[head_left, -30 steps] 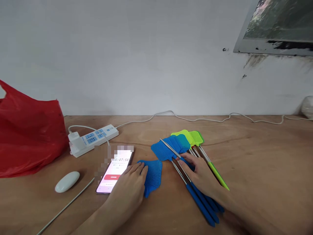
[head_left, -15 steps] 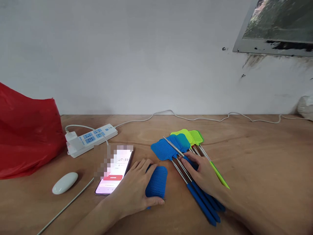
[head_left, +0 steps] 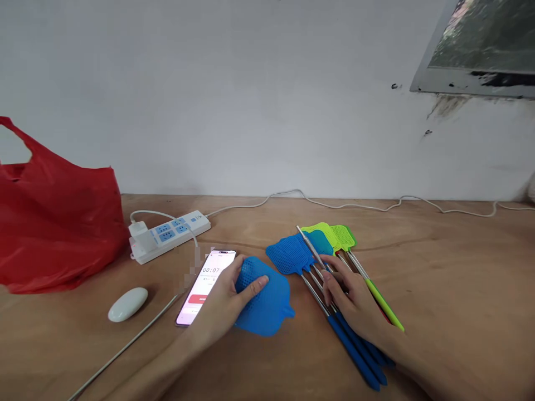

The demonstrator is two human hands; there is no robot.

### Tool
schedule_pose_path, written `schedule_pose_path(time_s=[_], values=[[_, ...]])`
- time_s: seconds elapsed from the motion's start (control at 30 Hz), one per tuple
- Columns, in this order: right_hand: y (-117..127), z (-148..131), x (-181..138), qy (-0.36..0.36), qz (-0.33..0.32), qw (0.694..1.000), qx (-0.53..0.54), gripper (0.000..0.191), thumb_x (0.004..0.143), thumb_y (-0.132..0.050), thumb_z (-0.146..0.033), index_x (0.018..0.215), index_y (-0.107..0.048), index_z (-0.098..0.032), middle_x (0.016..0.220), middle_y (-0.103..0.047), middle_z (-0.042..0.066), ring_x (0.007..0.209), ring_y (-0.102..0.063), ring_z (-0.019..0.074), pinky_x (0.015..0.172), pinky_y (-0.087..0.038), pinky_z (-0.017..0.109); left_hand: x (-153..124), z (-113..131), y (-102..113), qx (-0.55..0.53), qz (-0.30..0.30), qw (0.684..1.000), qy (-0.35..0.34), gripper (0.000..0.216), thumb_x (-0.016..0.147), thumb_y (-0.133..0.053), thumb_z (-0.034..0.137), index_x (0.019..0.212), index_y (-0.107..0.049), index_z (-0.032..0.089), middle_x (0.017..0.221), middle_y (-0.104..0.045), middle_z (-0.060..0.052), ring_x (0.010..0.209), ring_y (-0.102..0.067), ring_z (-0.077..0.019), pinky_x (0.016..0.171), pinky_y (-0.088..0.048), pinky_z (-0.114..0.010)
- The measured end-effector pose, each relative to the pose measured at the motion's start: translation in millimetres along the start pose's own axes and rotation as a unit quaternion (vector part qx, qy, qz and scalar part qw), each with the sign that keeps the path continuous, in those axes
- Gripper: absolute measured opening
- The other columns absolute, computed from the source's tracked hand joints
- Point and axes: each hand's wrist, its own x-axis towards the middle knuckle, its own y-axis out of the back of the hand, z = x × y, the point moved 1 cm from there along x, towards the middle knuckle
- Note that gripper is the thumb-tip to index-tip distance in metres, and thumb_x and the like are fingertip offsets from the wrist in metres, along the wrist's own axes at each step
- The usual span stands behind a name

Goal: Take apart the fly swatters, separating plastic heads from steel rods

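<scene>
My left hand [head_left: 225, 301] grips a loose blue fly swatter head [head_left: 271, 306], thumb across its face, tilted above the table with its short socket pointing right. In my right hand [head_left: 351, 295] is a fly swatter handle [head_left: 308, 244], its bare metal rod pointing up and to the left; the hand hides its lower part. Below that hand lie several assembled fly swatters, with blue heads [head_left: 288, 256], a teal head [head_left: 322, 243] and yellow-green heads [head_left: 343, 237]. Their blue grips [head_left: 355, 350] point toward me, and a green grip [head_left: 385, 305] shows at the right.
Left of my left hand lies a lit phone [head_left: 211, 284] showing a timer. Farther left are a white mouse-shaped object [head_left: 127, 304], a cable [head_left: 125, 348], a power strip [head_left: 173, 235] and a red plastic bag [head_left: 62, 223]. A white cord [head_left: 351, 207] runs along the wall.
My left hand has picked up the blue swatter head from the table and turned it so its socket points right. My right hand still holds the handle, the rod now steeper. The view has shifted slightly left.
</scene>
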Motion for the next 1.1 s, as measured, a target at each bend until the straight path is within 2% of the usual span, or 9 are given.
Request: schedule_pose_path(time_s=[0.07, 0.17, 0.33, 0.53, 0.7, 0.93, 1.1], values=[[0.6, -0.6, -2.1, 0.025, 0.014, 0.999, -0.023, 0.029, 0.105, -0.038, -0.038, 0.123, -0.054, -0.021, 0.07, -0.066, -0.002, 0.059, -0.061, 0.0168, 0.06, -0.045, 0.029, 0.1, 1.3, -0.8, -0.07, 0.026, 0.997, 0.024, 0.039, 0.086, -0.068, 0.055, 0.102, -0.06, 0.02, 0.09, -0.069, -0.003, 0.087, -0.068, -0.0252, 0.076, -0.057, -0.038], [3.3, 0.6, -2.3, 0.05, 0.038, 0.993, -0.103, 0.023, 0.103, -0.04, -0.037, 0.111, -0.055, -0.021, 0.086, -0.07, 0.004, 0.068, -0.063, 0.0185, 0.062, -0.044, 0.03, 0.4, 1.2, -2.6, -0.153, 0.056, 0.985, 0.059, 0.042, 0.085, -0.07, 0.055, 0.108, -0.06, 0.021, 0.09, -0.071, -0.002, 0.083, -0.069, -0.0232, 0.073, -0.058, -0.035], [8.4, 4.9, 0.8, 0.065, 0.016, 0.976, -0.208, 0.026, 0.103, -0.042, -0.04, 0.096, -0.059, -0.022, 0.068, -0.063, 0.0, 0.054, -0.055, 0.0168, 0.055, -0.034, 0.028, 2.1, 1.5, -3.1, -0.216, 0.088, 0.969, 0.085, 0.044, 0.08, -0.076, 0.054, 0.103, -0.059, 0.022, 0.093, -0.072, -0.002, 0.077, -0.069, -0.0202, 0.07, -0.058, -0.031], [7.6, 7.5, -0.7, 0.093, -0.018, 0.97, -0.222, 0.029, 0.101, -0.049, -0.043, 0.082, -0.06, -0.023, 0.06, -0.054, -0.003, 0.052, -0.048, 0.0145, 0.054, -0.028, 0.028, 0.5, 5.8, -3.5, -0.218, 0.12, 0.965, 0.082, 0.048, 0.073, -0.08, 0.056, 0.098, -0.06, 0.021, 0.089, -0.07, -0.001, 0.073, -0.064, -0.0184, 0.064, -0.056, -0.028], [3.8, 6.0, -2.6, 0.095, -0.019, 0.973, -0.208, 0.032, 0.099, -0.051, -0.042, 0.075, -0.057, -0.022, 0.058, -0.05, -0.004, 0.051, -0.045, 0.013, 0.053, -0.028, 0.027, 0.8, 3.6, -3.7, -0.219, 0.127, 0.965, 0.072, 0.048, 0.073, -0.08, 0.057, 0.098, -0.058, 0.022, 0.086, -0.068, 0.001, 0.071, -0.061, -0.017, 0.062, -0.055, -0.028], [2.9, 5.2, -2.8, 0.118, -0.005, 0.968, -0.222, 0.032, 0.099, -0.051, -0.04, 0.075, -0.062, -0.022, 0.057, -0.052, -0.004, 0.05, -0.046, 0.0128, 0.053, -0.028, 0.027, 1.4, -3.8, -4.2, -0.201, 0.122, 0.97, 0.062, 0.043, 0.078, -0.076, 0.056, 0.097, -0.057, 0.023, 0.09, -0.067, 0.0, 0.076, -0.062, -0.018, 0.068, -0.054, -0.028], [3.9, 5.6, -2.6, 0.134, 0.0, 0.965, -0.226, 0.033, 0.099, -0.052, -0.04, 0.077, -0.068, -0.022, 0.058, -0.058, -0.002, 0.049, -0.049, 0.0132, 0.052, -0.028, 0.027, 1.4, -6.0, -4.6, -0.154, 0.129, 0.979, 0.038, 0.037, 0.083, -0.07, 0.055, 0.095, -0.056, 0.023, 0.084, -0.063, 0.001, 0.079, -0.061, -0.0204, 0.073, -0.052, -0.031]])
